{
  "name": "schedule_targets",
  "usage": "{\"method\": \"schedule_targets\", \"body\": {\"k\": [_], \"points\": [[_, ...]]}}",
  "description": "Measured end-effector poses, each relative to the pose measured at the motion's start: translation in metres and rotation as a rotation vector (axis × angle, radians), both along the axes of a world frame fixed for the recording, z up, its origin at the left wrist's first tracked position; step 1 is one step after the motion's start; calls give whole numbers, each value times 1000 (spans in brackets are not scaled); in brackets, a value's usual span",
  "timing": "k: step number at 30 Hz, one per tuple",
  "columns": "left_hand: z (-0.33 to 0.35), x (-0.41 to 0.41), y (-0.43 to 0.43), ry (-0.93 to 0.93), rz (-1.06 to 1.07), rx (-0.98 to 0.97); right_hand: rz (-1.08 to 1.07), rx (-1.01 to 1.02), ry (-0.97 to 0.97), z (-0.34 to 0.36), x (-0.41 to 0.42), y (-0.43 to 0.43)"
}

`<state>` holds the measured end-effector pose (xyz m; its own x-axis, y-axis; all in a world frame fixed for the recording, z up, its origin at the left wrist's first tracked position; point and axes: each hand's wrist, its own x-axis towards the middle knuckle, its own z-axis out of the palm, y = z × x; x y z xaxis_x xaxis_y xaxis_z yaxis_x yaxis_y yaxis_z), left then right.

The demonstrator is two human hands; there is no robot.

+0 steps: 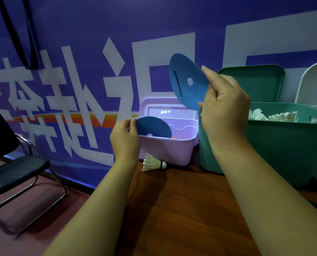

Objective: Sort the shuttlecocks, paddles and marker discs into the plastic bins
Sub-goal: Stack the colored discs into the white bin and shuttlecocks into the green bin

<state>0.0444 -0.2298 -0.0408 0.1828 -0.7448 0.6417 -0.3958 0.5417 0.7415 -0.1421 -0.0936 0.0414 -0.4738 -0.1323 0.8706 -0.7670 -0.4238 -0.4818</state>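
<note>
The left grip [125, 137] pinches a blue marker disc [154, 127] half inside the lilac bin [172, 150]. The right grip [226, 108] holds a second disc [185, 80] aloft, hiding the green bin [283, 145] at its left corner. A shuttlecock [153, 162] lies just near of the lilac bin, perhaps touching.

The left hand [125, 137] pinches a blue disc [153, 127] by its edge, and this disc sits partly inside the open purple bin [168, 152]. The right hand [226, 111] holds a second blue disc [186, 80] up in the air, higher than the purple bin and next to the big green bin [283, 148], which has white shuttlecocks [276, 116] in it. A lone shuttlecock [154, 163] lies on its side on the brown surface [181, 209], just in front of the purple bin, and a black chair [15, 172] stands off to the left
</note>
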Motion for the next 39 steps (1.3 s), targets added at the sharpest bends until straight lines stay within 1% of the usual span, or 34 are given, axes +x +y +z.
{"method": "schedule_targets", "body": {"k": [1,2,3,5,6,7,8,11,12,13,15,17,18,19,20,24,26,29,31,33,36,39], "points": [[3,2,3,104,-4,33,-8,17,35,-2,1,0],[5,4,4,198,-5,55,-22,96,96,-5,3,-2],[8,7,6,283,-9,63,-37,250,177,-10,4,-5],[13,11,10,387,-11,46,-27,704,335,-28,8,-15],[14,13,11,402,-3,31,3,895,358,-37,10,-17],[15,13,11,399,3,20,38,998,354,-43,10,-18],[14,13,11,393,3,17,55,1018,342,-46,9,-18],[13,11,9,385,-44,-14,9,916,275,-41,5,-18],[13,10,8,345,-39,-49,-1,902,237,-37,5,-16],[13,8,8,273,-35,-90,6,901,200,-35,6,-14],[7,2,-1,35,-63,-123,42,910,151,-32,9,-10],[-4,-10,-8,-261,-115,-40,68,908,131,-31,10,-8],[-10,-14,-10,-363,-117,-4,75,906,126,-30,11,-7],[-13,-16,-11,-413,-100,1,74,906,123,-29,11,-6],[-14,-15,-10,-413,-80,-19,71,910,120,-28,12,-5],[-2,-1,5,-226,4,-17,87,919,98,-21,14,0],[4,5,15,-215,6,70,94,948,99,-17,16,2],[1,12,22,-416,18,306,105,992,100,-12,21,4],[-8,16,21,-528,-45,457,112,1011,109,-7,25,7],[-12,15,23,-598,-124,595,102,1060,147,-2,29,11],[-9,6,31,-696,-215,725,103,1129,189,10,34,21],[-2,0,33,-815,-235,802,132,1181,174,19,32,38]]}}
